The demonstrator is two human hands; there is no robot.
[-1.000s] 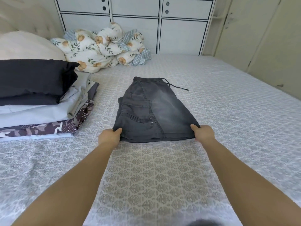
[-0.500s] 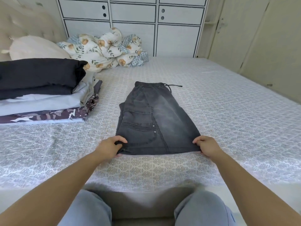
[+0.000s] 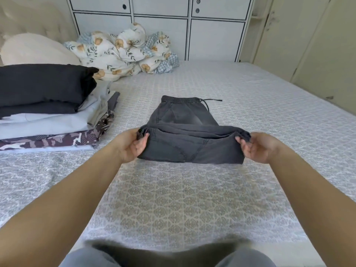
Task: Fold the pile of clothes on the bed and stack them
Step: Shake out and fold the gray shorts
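Dark grey denim shorts [image 3: 185,120] lie in the middle of the bed [image 3: 269,116], waistband and drawstring at the far end. Their near hem is lifted off the cover and hangs between my two hands. My left hand [image 3: 131,144] pinches the left corner of the hem. My right hand [image 3: 256,146] pinches the right corner. A stack of folded clothes [image 3: 48,116] sits at the left, with black garments on top, pale ones below and a camouflage piece near the bottom.
A floral quilt [image 3: 123,51] is bunched at the far side against white cabinet doors [image 3: 159,27]. A cream pillow [image 3: 36,49] rests behind the stack. Patterned bedcover stretches to the right towards beige wardrobe doors [image 3: 317,39]. My knees show at the bottom edge.
Both hands have gripped the hem corners and raised the shorts' near end off the bed, carrying it up and towards the waistband. The camera has shifted.
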